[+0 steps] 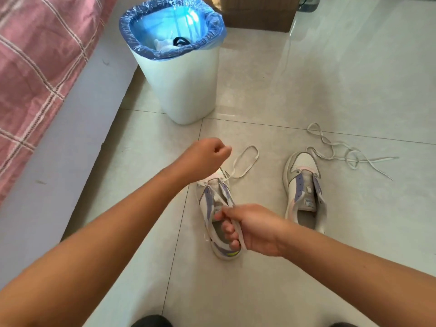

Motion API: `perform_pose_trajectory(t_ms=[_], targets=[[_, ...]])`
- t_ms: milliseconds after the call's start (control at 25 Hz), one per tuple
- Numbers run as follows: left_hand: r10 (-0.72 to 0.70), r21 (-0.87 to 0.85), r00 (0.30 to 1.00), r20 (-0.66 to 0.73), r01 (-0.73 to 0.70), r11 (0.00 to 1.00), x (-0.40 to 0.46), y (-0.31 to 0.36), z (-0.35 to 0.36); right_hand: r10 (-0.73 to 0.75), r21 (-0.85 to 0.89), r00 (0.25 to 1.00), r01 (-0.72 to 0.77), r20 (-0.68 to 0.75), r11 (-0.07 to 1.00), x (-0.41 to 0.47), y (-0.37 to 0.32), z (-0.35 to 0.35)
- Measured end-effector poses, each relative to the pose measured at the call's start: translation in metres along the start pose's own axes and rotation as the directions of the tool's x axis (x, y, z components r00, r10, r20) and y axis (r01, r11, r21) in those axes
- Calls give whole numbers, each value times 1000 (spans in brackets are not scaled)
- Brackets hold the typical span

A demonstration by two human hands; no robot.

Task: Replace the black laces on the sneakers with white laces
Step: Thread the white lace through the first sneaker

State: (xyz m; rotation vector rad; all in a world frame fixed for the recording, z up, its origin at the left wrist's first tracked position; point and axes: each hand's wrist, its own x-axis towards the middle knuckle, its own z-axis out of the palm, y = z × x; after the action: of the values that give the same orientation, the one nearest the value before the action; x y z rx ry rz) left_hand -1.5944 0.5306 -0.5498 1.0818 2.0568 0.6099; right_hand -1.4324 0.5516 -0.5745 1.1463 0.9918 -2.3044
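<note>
Two white and purple sneakers stand on the tiled floor. A white lace (245, 159) runs through the lowest eyelets of the left sneaker (212, 204) and loops out past its toe. My left hand (207, 156) is raised over the toe and pinches one end of this lace. My right hand (245, 227) grips the other strand at the sneaker's collar, fingers inside the opening. The right sneaker (304, 190) has no lace. A second white lace (346, 152) lies loose on the floor beyond it. A black lace (180, 41) lies in the bin.
A white bin (186, 74) with a blue liner stands behind the left sneaker. A bed with a pink checked cover (35, 67) runs along the left. A cardboard box (257, 15) is at the back.
</note>
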Motion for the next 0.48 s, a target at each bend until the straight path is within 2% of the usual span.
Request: perform_pose_trajectory(t_ms=[40, 80, 120, 200, 240, 280, 320, 360, 400, 440, 480], targets=[[-127, 332, 992, -19, 126, 935, 30, -7, 11, -12, -40, 1000, 11, -21, 999, -3, 5, 1], [-220, 554, 976, 6, 180, 813, 49, -11, 29, -21, -60, 999, 18, -38, 998, -5, 9, 3], [-289, 676, 956, 50, 181, 715, 61, -14, 49, -29, -59, 998, 26, -49, 998, -7, 11, 4], [-274, 803, 957, 93, 90, 590, 77, -24, 84, -40, -55, 997, 36, -62, 998, -8, 11, 7], [-238, 812, 968, 77, 78, 579, 81, -28, 92, -40, -53, 997, 36, -66, 998, -9, 11, 7], [-213, 752, 977, 11, 132, 646, 86, -29, 91, -39, -47, 997, 35, -69, 998, -10, 12, 8], [-258, 552, 963, -84, 260, 792, 91, -27, 82, -38, -41, 997, 35, -72, 999, -10, 14, 8], [-378, 164, 916, -136, 397, 903, 94, -22, 67, -36, -36, 996, 33, -79, 999, -10, 16, 7], [-514, -334, 855, -74, 464, 820, 97, -17, 49, -31, -32, 995, 28, -91, 999, -9, 18, 6], [-558, -695, 828, 51, 430, 576, 96, -8, 24, -21, -28, 994, 18, -103, 999, -9, 21, 4], [-504, -868, 855, 122, 338, 363, 95, -2, 0, -9, -28, 994, 6, -113, 1000, -8, 23, 3]])
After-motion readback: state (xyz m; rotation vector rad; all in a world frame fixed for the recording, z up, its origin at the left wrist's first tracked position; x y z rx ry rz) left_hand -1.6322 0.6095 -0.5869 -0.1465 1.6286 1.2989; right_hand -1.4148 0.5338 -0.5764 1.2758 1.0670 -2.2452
